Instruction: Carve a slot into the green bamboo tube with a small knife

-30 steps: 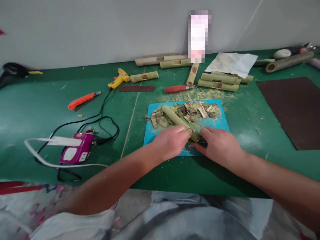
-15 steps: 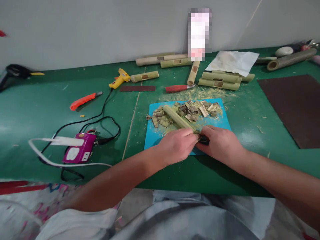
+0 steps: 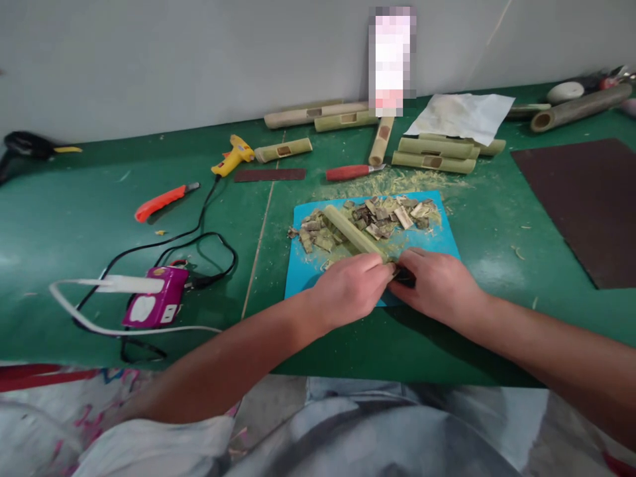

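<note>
On a blue mat (image 3: 298, 281), 1 bamboo tube (image 3: 350, 228) lay slantwise, its near end gripped by the left hand (image 3: 352, 285); the right hand (image 3: 440, 281) clasped a dark object (image 3: 406, 274), mostly hidden. The tube seemed light, stiff and slippery, best held round its middle.

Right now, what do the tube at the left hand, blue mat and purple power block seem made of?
Tube: apparently bamboo, matte, pale green, judging by its straight stem shape and the shavings near it.
Blue mat: perhaps matte plastic or foam; flat, even colour leaves this open.
Purple power block: likely slightly glossy plastic, from its even colour and socket slots.
</note>
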### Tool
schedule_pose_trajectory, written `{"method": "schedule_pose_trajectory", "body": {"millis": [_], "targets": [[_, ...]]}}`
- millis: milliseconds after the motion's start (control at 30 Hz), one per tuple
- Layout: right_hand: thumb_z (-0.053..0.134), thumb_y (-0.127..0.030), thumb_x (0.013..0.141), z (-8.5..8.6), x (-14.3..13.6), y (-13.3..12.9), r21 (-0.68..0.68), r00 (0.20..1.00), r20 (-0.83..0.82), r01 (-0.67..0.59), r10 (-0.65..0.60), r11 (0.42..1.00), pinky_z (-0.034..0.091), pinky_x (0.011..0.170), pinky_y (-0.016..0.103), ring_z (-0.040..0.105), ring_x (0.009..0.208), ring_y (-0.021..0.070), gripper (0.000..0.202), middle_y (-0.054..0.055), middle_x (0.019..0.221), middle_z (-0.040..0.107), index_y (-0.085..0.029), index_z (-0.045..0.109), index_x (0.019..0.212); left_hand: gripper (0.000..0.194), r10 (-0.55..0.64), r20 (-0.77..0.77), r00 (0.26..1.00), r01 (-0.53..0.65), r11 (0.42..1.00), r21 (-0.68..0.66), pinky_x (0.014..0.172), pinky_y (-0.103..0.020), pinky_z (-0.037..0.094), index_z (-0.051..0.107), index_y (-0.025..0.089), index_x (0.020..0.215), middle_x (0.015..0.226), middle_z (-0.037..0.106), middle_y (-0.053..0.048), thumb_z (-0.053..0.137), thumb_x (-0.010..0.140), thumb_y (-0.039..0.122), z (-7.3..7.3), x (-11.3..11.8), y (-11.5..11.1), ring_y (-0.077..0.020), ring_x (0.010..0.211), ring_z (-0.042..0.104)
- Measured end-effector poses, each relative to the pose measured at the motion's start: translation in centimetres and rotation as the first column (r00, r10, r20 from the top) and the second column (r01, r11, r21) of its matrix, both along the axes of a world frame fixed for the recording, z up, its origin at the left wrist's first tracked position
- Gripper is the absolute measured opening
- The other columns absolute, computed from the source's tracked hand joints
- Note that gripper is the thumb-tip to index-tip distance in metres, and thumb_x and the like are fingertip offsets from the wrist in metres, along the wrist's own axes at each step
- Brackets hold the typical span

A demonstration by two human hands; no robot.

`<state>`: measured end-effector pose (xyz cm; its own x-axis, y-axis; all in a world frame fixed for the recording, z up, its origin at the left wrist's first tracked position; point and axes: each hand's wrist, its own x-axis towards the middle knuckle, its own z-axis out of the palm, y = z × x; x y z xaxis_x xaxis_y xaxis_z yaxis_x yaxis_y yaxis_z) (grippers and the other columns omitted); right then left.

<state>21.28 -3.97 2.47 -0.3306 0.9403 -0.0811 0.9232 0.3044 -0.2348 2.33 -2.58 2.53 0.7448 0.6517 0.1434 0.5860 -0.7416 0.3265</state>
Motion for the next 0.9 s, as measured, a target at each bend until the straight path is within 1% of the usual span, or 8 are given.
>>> {"method": "schedule_pose_trajectory", "body": {"millis": [100,233,333,400,467,667,800,900], "targets": [[0.057,-0.036,0.083,0.12,-0.03,-0.2,0.017,1.0,-0.025,-0.001,0.002,1.0,0.029,0.057,0.029,0.059,0.069,0.0164,0.018,0.005,0.086,0.068,-0.019,0.064,0.085,0.034,-0.008,0.013,1.0,0.008,1.0,-0.024,0.065,-0.027,0.045,0.067,0.015,0.098,0.081,0.061,-0.005,0.035,0.103,0.025,-0.04,-0.28,-0.1,-0.0158,0.074,0.06],[0.058,-0.035,0.082,0.27,0.04,-0.36,0.062,0.998,-0.057,0.006,-0.002,0.998,0.032,0.058,0.029,0.06,0.072,0.0174,0.019,0.006,0.091,0.069,-0.019,0.064,0.09,0.033,-0.004,0.039,0.999,0.005,1.0,-0.012,0.066,-0.027,0.047,0.067,0.016,0.104,0.083,0.063,-0.005,0.035,0.103,0.026,-0.33,-0.39,0.01,-0.0164,0.075,0.061],[0.058,-0.034,0.081,0.28,0.15,-0.17,-0.004,0.995,-0.084,0.049,-0.05,0.999,0.033,0.057,0.028,0.058,0.069,0.0165,0.015,0.005,0.086,0.067,-0.019,0.062,0.084,0.034,-0.016,0.047,0.999,0.016,1.0,0.008,0.065,-0.026,0.047,0.067,0.016,0.102,0.082,0.062,-0.005,0.035,0.104,0.027,-0.44,-0.4,0.09,-0.0158,0.074,0.061],[0.06,-0.033,0.08,0.28,0.18,0.01,-0.069,0.989,-0.124,0.068,-0.076,0.995,0.034,0.058,0.027,0.056,0.067,0.0153,0.013,0.003,0.081,0.065,-0.02,0.061,0.08,0.035,-0.022,0.036,0.999,0.022,1.0,0.011,0.065,-0.026,0.046,0.067,0.016,0.103,0.081,0.062,-0.005,0.034,0.104,0.027,-0.35,-0.39,0.08,-0.0154,0.074,0.06],[0.06,-0.032,0.08,0.26,0.15,0.1,-0.102,0.983,-0.158,0.072,-0.088,0.992,0.036,0.059,0.027,0.055,0.066,0.0146,0.012,0.002,0.077,0.062,-0.021,0.059,0.078,0.036,-0.02,0.023,1.0,0.02,1.0,0.007,0.064,-0.026,0.046,0.067,0.016,0.105,0.082,0.062,-0.005,0.033,0.104,0.027,-0.21,-0.29,0.08,-0.0155,0.074,0.06],[0.06,-0.027,0.08,0.22,-0.16,-0.03,-0.071,0.984,-0.149,0.086,-0.096,0.994,0.035,0.059,0.027,0.054,0.066,0.0147,0.009,0.002,0.076,0.06,-0.02,0.058,0.076,0.037,-0.014,-0.013,1.0,0.014,1.0,0.019,0.063,-0.026,0.043,0.066,0.016,0.091,0.076,0.058,-0.004,0.033,0.104,0.027,-0.01,0.06,0.17,-0.0151,0.071,0.057],[0.064,-0.029,0.078,0.32,-0.27,0.0,-0.118,0.978,-0.175,0.095,-0.114,0.989,0.037,0.06,0.026,0.054,0.066,0.0148,0.01,0.002,0.076,0.061,-0.02,0.059,0.079,0.036,-0.019,-0.011,1.0,0.019,1.0,0.024,0.061,-0.026,0.042,0.066,0.015,0.094,0.077,0.058,-0.004,0.033,0.104,0.026,0.14,-0.07,-0.09,-0.015,0.07,0.055],[0.064,-0.027,0.078,0.4,-0.27,0.06,-0.1,0.978,-0.178,0.093,-0.11,0.991,0.037,0.06,0.026,0.055,0.068,0.0151,0.008,0.002,0.077,0.062,-0.02,0.059,0.077,0.036,-0.003,-0.016,1.0,0.003,1.0,0.023,0.062,-0.027,0.042,0.066,0.016,0.093,0.077,0.057,-0.004,0.034,0.104,0.026,0.18,0.08,-0.14,-0.0153,0.07,0.055]]}}
